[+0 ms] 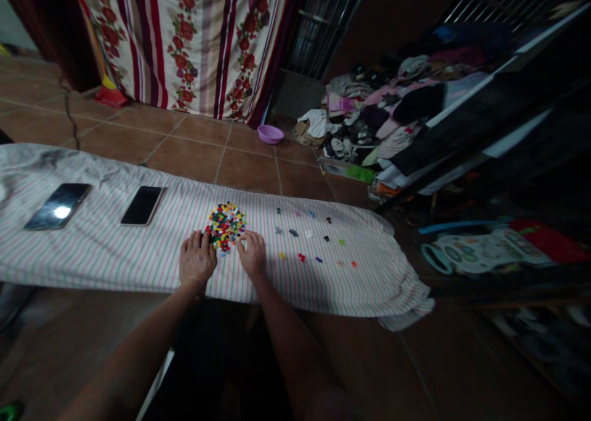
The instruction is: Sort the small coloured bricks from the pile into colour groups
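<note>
A heap of small multicoloured pieces [226, 221], like tiny plastic bricks, lies on a striped cloth [138, 261]. At its lower left edge my left hand [197, 262] rests palm down, fingers stretched out and touching the cloth beside the heap. My right hand [253, 255] is at the heap's right edge with thumb and fingers drawn together; whatever is between the tips is too small to make out. Right of it, small groups sorted by colour sit in rough rows, among them red pieces [301, 257], white pieces [309, 234] and an orange piece [354, 264].
Two phones, a larger dark one [58, 207] and a smaller one [143, 205], lie on the cloth at left. Beyond are a tiled floor, a purple basin [270, 135], a floral curtain [184, 45] and a pile of clothes [383, 107].
</note>
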`<action>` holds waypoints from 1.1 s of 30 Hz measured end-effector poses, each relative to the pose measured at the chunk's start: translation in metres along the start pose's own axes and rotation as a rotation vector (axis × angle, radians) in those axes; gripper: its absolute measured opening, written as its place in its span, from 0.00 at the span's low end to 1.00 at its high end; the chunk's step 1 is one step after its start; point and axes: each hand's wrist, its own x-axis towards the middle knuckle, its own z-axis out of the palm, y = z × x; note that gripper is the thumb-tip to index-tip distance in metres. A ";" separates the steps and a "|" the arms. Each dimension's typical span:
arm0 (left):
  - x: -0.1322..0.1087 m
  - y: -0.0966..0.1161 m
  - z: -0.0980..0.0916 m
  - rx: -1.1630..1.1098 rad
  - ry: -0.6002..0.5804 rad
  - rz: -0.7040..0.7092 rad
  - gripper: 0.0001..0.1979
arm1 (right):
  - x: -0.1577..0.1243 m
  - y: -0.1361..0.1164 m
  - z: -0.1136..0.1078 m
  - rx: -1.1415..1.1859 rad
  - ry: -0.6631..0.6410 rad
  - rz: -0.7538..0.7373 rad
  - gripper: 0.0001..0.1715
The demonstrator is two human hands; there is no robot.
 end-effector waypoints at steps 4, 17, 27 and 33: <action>0.000 -0.001 0.001 0.021 0.005 0.014 0.21 | 0.000 0.001 0.001 -0.005 0.001 -0.006 0.03; -0.002 -0.002 0.002 0.035 0.001 0.022 0.22 | -0.002 0.001 0.003 0.040 0.086 -0.027 0.04; -0.002 -0.003 0.004 0.018 0.003 0.014 0.22 | -0.003 0.002 0.002 0.016 0.061 0.029 0.07; -0.001 -0.002 0.000 0.008 -0.010 0.012 0.22 | -0.004 0.001 0.001 0.049 0.059 0.037 0.10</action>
